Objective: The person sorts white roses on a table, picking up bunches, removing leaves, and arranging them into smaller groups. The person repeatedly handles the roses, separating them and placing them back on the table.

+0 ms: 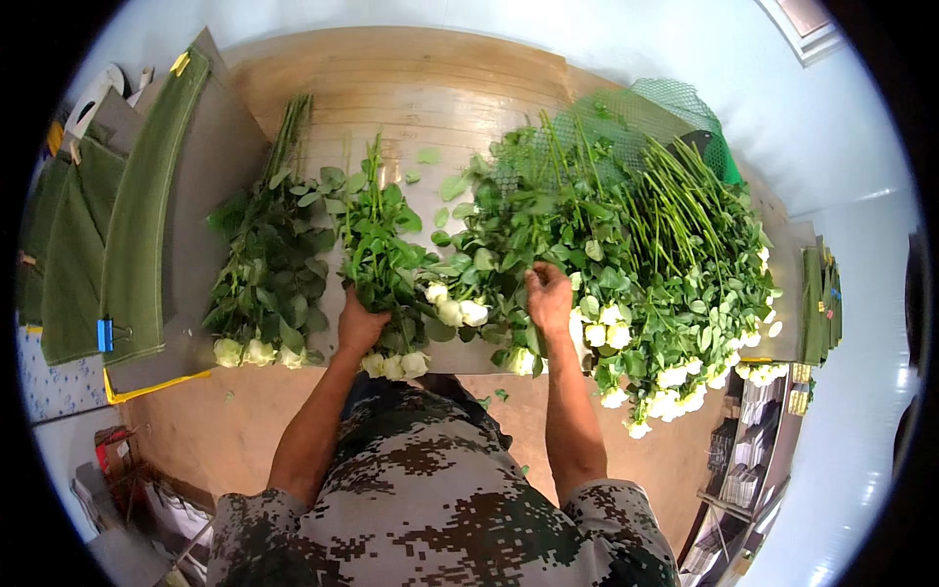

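Observation:
My left hand [362, 325] is closed around the lower part of a small bunch of white roses [381, 235], its fingers partly hidden by leaves. The bunch's blooms hang toward me at the table's near edge, stems pointing away. My right hand [550, 298] has its fingers pinched together among rose stems and leaves, at the left side of a large heap of white roses [675, 293]. What it grips looks like a rose stem, though leaves hide part of it. Between my hands lie several loose white rose blooms [450, 311].
Another bunch of white roses [269, 264] lies at the left. Green netting [675, 112] lies behind the heap. The metal-topped table [416, 201] carries loose leaves. Green cloths [156, 215] hang on an upright panel at left, with a blue clip [106, 336]. Shelves [748, 460] stand lower right.

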{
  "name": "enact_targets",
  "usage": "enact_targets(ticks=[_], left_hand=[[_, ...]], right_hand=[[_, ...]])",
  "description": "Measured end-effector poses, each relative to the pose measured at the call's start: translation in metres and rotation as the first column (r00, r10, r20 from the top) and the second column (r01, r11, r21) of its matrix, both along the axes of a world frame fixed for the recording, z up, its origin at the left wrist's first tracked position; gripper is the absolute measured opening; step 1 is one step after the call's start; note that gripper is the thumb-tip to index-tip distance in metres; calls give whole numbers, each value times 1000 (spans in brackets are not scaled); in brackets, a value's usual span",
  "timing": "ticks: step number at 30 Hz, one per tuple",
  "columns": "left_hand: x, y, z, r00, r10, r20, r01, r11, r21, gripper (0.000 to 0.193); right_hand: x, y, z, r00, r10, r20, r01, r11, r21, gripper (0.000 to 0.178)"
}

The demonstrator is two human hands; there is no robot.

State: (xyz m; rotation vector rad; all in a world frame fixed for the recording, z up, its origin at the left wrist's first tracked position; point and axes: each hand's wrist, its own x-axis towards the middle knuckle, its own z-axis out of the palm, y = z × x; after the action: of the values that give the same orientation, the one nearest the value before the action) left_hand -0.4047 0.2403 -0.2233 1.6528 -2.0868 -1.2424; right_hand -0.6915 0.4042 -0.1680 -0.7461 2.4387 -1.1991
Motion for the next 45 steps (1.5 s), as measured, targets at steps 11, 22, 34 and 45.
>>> enact_targets(ticks=[11, 22, 34, 45], left_hand=[[-14, -3, 14, 991, -127, 48, 120, 984, 132, 108], [-37, 32, 31, 920, -95, 381, 168, 972, -163, 118], [-15, 19, 41, 952, -72, 297, 159, 947, -280, 106], [-205, 96, 74, 866, -492, 86, 498, 835, -234, 89]], right_hand=[[44, -69, 50, 999, 31, 43, -12, 928, -372, 24], [64, -58, 28, 985, 95, -147, -98, 995, -15, 26], [2, 40, 41, 889, 36, 457, 140, 928, -345, 26], [-18, 70, 17, 840, 14, 542, 279, 845, -455, 25]])
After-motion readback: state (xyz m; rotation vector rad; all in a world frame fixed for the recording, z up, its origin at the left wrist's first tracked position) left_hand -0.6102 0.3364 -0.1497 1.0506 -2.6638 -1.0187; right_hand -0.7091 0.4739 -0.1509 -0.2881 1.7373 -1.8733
